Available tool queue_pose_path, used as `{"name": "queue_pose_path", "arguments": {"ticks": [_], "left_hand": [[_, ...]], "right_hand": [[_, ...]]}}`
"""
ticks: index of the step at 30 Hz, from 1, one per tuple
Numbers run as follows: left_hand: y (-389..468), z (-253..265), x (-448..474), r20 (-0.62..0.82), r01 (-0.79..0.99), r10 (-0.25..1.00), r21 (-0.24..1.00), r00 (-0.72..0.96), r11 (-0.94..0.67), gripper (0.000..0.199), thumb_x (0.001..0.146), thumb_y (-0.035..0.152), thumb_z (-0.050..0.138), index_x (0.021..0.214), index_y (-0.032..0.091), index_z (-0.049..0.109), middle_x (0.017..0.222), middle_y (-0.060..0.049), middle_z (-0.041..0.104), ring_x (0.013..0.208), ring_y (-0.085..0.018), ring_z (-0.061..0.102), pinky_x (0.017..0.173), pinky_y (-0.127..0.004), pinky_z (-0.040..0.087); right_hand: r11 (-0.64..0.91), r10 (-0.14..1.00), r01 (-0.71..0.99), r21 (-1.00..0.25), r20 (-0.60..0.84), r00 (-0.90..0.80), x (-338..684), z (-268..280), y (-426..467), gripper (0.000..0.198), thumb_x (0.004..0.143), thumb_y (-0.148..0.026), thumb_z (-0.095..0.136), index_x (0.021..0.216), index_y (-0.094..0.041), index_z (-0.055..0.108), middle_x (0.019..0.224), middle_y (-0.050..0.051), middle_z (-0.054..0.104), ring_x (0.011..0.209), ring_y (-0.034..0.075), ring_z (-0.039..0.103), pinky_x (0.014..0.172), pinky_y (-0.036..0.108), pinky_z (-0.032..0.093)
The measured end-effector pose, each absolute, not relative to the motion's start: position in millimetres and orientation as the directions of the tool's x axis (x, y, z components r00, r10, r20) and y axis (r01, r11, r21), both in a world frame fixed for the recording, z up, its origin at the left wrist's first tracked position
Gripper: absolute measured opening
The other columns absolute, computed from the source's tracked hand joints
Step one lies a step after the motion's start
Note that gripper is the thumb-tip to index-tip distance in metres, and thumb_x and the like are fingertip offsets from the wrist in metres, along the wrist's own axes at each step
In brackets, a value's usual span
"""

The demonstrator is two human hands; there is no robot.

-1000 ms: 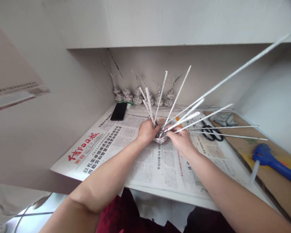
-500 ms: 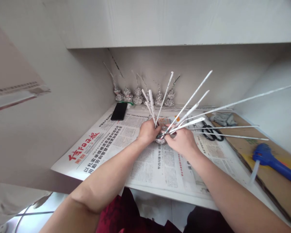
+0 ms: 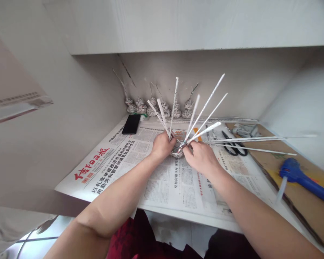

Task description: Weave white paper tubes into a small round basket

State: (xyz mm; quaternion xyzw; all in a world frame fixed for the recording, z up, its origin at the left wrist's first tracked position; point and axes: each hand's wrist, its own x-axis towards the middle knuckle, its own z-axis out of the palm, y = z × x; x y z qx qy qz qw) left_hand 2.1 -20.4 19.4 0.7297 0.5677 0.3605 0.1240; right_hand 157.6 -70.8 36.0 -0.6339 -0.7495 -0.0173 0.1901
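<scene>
A small round weave of rolled newspaper (image 3: 177, 154) sits low over the newspaper sheet, between both hands. Several white paper sticks (image 3: 206, 92) fan up and outward from it. My left hand (image 3: 162, 145) is closed around its left side, thumb toward the middle, by the upright sticks. On the other side, my right hand (image 3: 202, 156) pinches the sticks near their base at the right rim. Longer paper sticks (image 3: 259, 139) stretch right past the right hand. The fingertips of both hands are partly hidden behind the weave and sticks.
Several gourd-shaped woven paper pieces (image 3: 188, 108) line the back wall. A black phone (image 3: 131, 124) lies back left. Black scissors (image 3: 233, 149), cardboard (image 3: 307, 212) and a blue glue gun (image 3: 299, 176) lie right. A shelf panel (image 3: 199, 25) overhangs the newspaper-covered table (image 3: 162, 180).
The fan of sticks has tilted left with the weave. The long stick that pointed up to the right has swung down, nearly level, beside the other long ones.
</scene>
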Motion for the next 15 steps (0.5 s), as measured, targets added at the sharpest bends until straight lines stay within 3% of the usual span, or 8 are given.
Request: {"name": "queue_pose_path", "arguments": {"ticks": [7, 12, 15], "left_hand": [[-20, 20, 1, 0.386, 0.756, 0.917, 0.568, 0.104, -0.325, 0.021, 0.083, 0.032, 0.051, 0.091, 0.018, 0.063, 0.087, -0.008, 0.07, 0.083, -0.022, 0.064, 0.074, -0.031, 0.045], [-23, 21, 2, 0.369, 0.747, 0.916, 0.563, 0.156, -0.354, 0.022, 0.083, 0.032, 0.052, 0.094, 0.018, 0.064, 0.092, -0.009, 0.071, 0.088, -0.023, 0.064, 0.077, -0.03, 0.046], [-24, 21, 3, 0.369, 0.731, 0.908, 0.562, 0.196, -0.387, 0.022, 0.083, 0.03, 0.051, 0.097, 0.018, 0.065, 0.095, -0.009, 0.07, 0.092, -0.023, 0.064, 0.079, -0.029, 0.046]], "right_hand": [[0.23, 0.965, 0.913, -0.336, 0.196, -0.171, 162, 40, -67, 0.018, 0.079, -0.026, 0.048, 0.079, -0.021, 0.065, 0.077, 0.004, 0.069, 0.073, 0.021, 0.062, 0.062, 0.027, 0.038], [0.191, 0.954, 0.945, -0.266, 0.278, -0.114, 167, 35, -62, 0.02, 0.08, -0.027, 0.05, 0.081, -0.02, 0.069, 0.075, 0.007, 0.069, 0.07, 0.024, 0.062, 0.064, 0.032, 0.04], [0.244, 0.924, 0.94, -0.241, 0.352, -0.149, 171, 33, -59, 0.021, 0.081, -0.026, 0.051, 0.085, -0.021, 0.071, 0.082, 0.009, 0.07, 0.076, 0.025, 0.062, 0.069, 0.034, 0.043]]}}
